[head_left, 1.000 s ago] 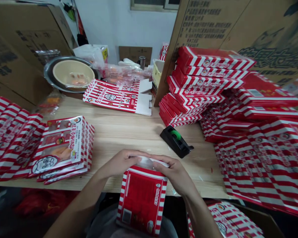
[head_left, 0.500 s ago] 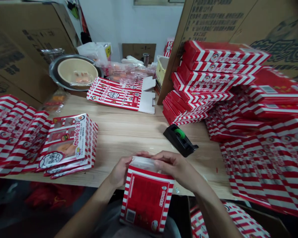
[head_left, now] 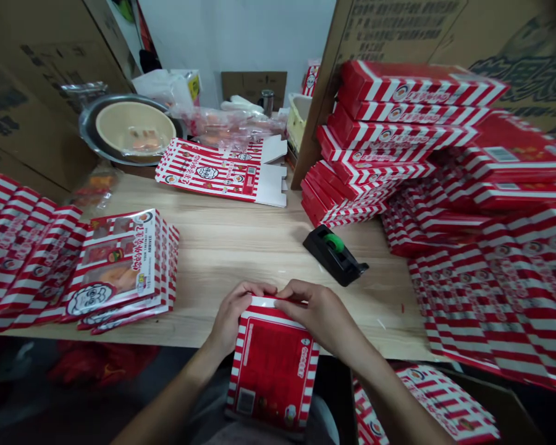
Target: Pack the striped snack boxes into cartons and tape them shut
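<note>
Fingers [head_left: 259, 289] of both hands curl closed over the top edge of a red-and-white striped cardboard box [head_left: 272, 371], pressing down its white top flap. The left hand [head_left: 236, 315] and right hand [head_left: 312, 315] nearly meet there. The box stands upright, overhanging the front edge of the wooden table [head_left: 241, 247]. From the box, a black tape dispenser [head_left: 331, 254] sits ahead and right, a pile of windowed boxes [head_left: 115, 266] lies left, and a flat unfolded box blank [head_left: 208, 173] lies straight ahead.
</note>
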Tool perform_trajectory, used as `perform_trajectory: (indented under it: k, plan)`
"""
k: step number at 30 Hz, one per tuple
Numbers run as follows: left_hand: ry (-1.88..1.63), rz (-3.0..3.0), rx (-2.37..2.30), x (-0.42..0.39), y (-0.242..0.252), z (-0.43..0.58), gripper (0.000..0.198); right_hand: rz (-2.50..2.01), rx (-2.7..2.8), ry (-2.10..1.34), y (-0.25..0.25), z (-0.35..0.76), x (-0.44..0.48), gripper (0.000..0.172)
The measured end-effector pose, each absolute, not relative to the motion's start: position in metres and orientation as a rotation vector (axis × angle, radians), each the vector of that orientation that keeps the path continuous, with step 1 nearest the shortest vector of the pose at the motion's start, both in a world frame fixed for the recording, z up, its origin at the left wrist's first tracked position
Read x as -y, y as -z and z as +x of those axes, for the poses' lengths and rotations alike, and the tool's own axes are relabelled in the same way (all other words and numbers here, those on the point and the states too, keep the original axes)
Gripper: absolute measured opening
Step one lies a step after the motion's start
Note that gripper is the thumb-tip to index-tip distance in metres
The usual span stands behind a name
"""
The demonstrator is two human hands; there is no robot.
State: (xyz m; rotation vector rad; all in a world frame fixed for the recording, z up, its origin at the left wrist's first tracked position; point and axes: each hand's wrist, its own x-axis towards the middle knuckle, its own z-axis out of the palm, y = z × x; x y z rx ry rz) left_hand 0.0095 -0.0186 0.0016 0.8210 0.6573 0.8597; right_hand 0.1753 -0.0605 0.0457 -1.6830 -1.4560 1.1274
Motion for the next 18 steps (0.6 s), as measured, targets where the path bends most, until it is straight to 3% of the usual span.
perform_trajectory:
  k: [4, 11, 18]
  plan:
    - [-0.86, 0.919, -0.764, 0.021, 0.003, 0.008, 0.008, -1.759, 1.525, -1.039, -0.051, 0.172, 0.062, 0.01]
    - [-0.867, 1.106, -0.797, 0.023, 0.002, 0.01, 0.032, -1.838, 1.763, -0.819, -0.068, 0.162, 0.052, 0.008]
    - [-0.809, 1.427, -0.774, 0.028, -0.002, 0.005, 0.016, -1.654, 1.875, -0.83, -0.059, 0.159, 0.049, 0.012]
